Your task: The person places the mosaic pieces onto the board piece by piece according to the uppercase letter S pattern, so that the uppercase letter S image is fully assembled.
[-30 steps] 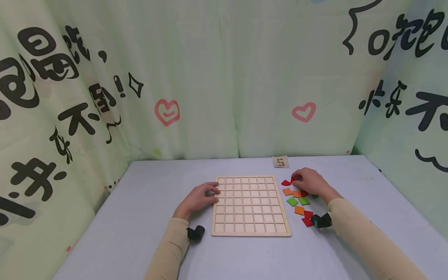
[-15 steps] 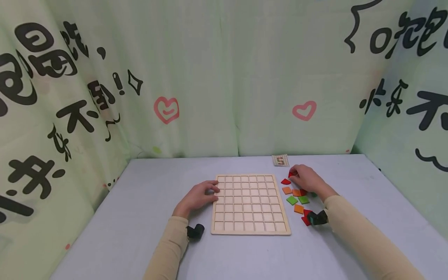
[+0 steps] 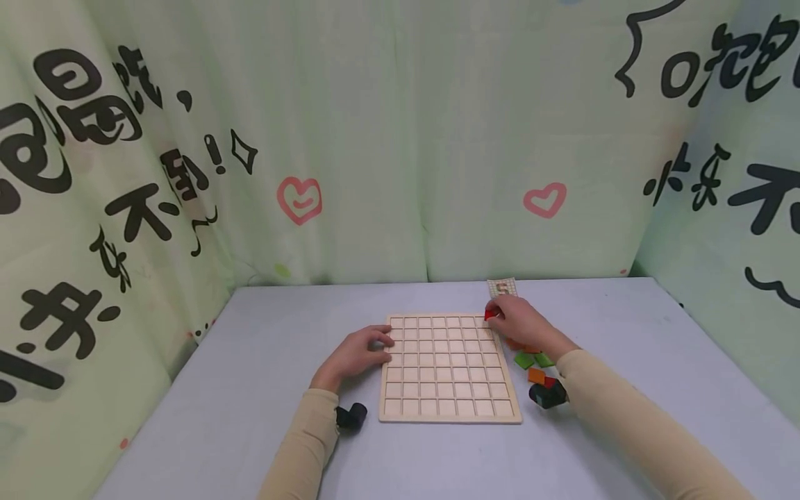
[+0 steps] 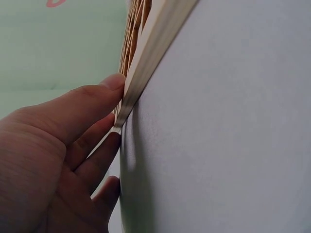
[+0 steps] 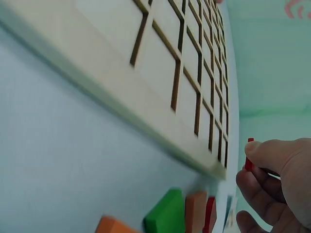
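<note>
Wooden grid board (image 3: 448, 367), on counter (image 3: 250, 389): left hand (image 3: 353, 354) fingers flat on its left edge, steadying. Right hand (image 3: 522, 323) pinches 1 red tile (image 3: 490, 314) at board's far right corner. Risk: thin pinch, seemingly fingertip-only; tile may slip, or nudge the board askew

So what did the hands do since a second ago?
The right hand lifted a red tile from the loose tiles and carried it left to the wooden grid board's far right corner. The left hand stayed resting on the board's left edge; the board did not move.
</note>
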{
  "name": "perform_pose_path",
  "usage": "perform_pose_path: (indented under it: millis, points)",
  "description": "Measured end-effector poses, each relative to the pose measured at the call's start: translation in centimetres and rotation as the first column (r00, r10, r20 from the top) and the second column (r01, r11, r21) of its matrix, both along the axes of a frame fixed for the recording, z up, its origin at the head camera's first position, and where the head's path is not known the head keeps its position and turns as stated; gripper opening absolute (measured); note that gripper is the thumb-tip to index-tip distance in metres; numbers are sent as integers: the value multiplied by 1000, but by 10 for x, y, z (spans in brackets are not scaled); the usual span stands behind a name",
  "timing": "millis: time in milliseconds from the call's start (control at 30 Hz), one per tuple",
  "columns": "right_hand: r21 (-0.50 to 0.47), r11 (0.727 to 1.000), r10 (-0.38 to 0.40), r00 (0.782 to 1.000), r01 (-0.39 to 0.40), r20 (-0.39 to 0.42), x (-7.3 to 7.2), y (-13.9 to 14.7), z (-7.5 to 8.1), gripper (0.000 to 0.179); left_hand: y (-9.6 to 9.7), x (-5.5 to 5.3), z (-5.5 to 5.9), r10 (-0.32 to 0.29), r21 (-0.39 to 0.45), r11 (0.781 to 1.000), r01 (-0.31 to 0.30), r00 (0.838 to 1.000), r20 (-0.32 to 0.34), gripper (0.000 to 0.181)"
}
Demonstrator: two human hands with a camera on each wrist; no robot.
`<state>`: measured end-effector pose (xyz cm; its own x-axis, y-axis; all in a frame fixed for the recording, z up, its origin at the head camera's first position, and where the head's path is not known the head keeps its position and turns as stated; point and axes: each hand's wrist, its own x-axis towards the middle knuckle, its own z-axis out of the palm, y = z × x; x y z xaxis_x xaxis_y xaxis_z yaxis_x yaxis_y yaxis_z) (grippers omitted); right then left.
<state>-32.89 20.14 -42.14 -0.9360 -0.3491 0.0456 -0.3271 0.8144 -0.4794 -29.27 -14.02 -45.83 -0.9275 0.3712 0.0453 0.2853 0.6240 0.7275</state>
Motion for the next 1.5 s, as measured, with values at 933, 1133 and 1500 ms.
perform_pose_path:
  millis: [933, 1133, 1500]
  points:
    - [62, 980, 194, 978, -189, -75, 6, -53, -12, 21, -1, 0, -1, 3, 1, 1000, -3, 1000, 3, 18]
    - [56, 984, 172, 984, -169, -54, 6, -55, -14, 23, 1, 1, 1, -7, -12, 1000, 7, 1000, 2, 19]
    - [45, 986, 162, 985, -159, -55, 6, -57, -16, 19, 1, 1, 2, 9, -10, 1000, -9, 1000, 20, 18]
